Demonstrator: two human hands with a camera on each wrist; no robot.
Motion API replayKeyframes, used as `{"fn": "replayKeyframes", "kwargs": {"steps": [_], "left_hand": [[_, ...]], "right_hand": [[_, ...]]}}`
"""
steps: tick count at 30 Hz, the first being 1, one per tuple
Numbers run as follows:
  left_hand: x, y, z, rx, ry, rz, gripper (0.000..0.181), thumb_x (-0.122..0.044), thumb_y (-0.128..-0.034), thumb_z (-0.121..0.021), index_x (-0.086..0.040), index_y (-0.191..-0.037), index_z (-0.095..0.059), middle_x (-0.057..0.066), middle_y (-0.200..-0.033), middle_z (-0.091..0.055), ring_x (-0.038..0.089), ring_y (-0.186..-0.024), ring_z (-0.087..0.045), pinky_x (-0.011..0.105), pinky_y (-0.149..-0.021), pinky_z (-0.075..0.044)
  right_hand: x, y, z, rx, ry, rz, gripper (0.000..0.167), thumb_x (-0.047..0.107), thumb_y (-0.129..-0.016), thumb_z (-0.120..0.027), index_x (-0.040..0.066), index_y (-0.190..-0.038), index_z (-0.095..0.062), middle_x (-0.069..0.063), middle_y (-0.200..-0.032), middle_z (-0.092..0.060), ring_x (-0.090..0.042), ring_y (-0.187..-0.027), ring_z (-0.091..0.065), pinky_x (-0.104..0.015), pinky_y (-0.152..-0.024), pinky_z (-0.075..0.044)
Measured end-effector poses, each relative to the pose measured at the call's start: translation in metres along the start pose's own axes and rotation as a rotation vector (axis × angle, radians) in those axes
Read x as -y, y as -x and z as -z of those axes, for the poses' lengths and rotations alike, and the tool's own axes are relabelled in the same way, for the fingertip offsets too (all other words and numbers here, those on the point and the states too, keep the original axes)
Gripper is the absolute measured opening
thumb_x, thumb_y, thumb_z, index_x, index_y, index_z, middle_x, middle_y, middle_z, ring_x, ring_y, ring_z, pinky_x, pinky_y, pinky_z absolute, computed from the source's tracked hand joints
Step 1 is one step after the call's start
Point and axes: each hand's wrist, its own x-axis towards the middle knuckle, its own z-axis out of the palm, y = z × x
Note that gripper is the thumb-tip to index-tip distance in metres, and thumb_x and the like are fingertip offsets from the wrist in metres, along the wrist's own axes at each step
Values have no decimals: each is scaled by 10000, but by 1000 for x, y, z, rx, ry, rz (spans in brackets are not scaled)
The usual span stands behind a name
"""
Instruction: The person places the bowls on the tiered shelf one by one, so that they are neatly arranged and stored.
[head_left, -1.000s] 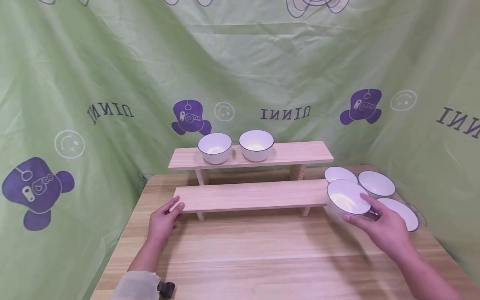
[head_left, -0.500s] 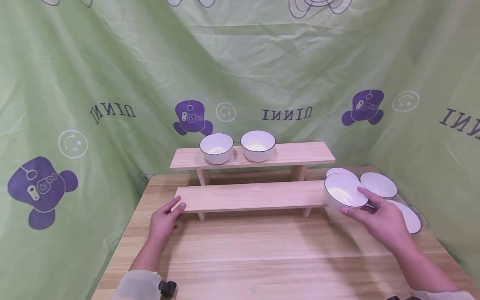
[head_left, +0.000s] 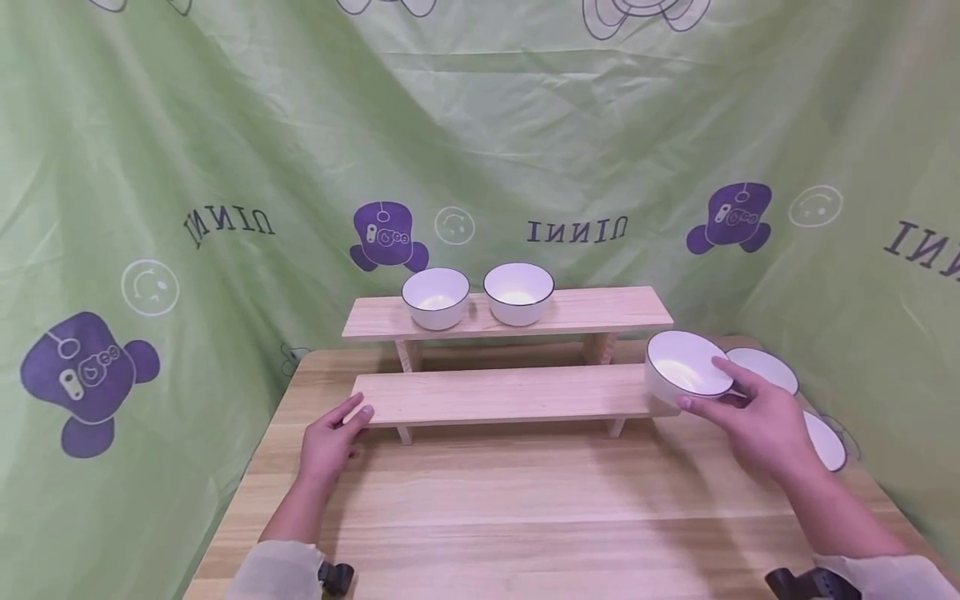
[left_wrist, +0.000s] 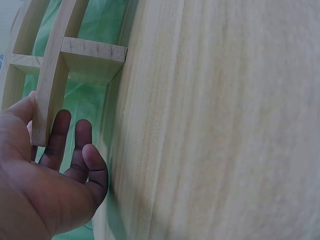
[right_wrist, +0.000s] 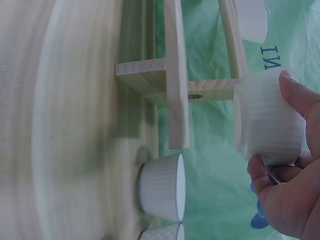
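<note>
My left hand (head_left: 326,442) grips the left end of the lower wooden shelf (head_left: 495,396), thumb on top; the left wrist view shows its fingers (left_wrist: 59,135) under the board. In my right hand (head_left: 765,421) is a white bowl (head_left: 686,367) with a dark rim, tilted, held by thumb and fingers at its side. The right wrist view shows this bowl (right_wrist: 272,117) raised off the table, near the right end of the two-tier stand. Two similar bowls, one on the left (head_left: 437,304) and one near the middle (head_left: 519,300), sit on the upper shelf (head_left: 607,308).
More white bowls stand on the table's right side, one at the back (head_left: 768,371) and one nearer (head_left: 825,442), partly hidden by my right hand. The wooden table (head_left: 510,517) extends in front of the stand. A green printed curtain (head_left: 465,125) hangs behind and at both sides.
My right hand has raised the bowl and shifted it slightly left, toward the shelf's right end. It now covers a bowl behind it. The left hand has kept its hold on the shelf.
</note>
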Motion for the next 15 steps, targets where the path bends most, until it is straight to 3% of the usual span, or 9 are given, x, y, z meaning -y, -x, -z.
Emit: {"fn": "replayKeyframes", "kwargs": {"steps": [6,12,15], "left_hand": [[-3,-1,-2,2,-1,-3,673,-533,-845,-832,-215,-1414,-664,139,-1396,-646,226,-988,-729,290,-635,-585],[-5,0,-1,-6,-8,5,669,-521,-853,-830,-212,-1420,-658,153,-1398,-642,205,-977,-732,281,-635,-581],[-4,3,0,0,-11,18,682,-521,-856,-829,-207,-1433,-646,168,-1423,-621,189,-986,-733,279,-641,-580]], "right_hand": [[7,-8,3,-21,-9,22,962,521,-821,-864,61,-1561,-456,-248,-1191,-718,116,-901,-545,-117,-691,-455],[19,-17,3,-43,8,31,958,546,-813,-860,73,-1553,-476,-290,-1350,-619,-279,-1099,-574,-180,-722,-414],[23,-22,0,-31,2,36,961,552,-820,-853,69,-1556,-469,-312,-1394,-582,-358,-1146,-551,-204,-716,-410]]}}
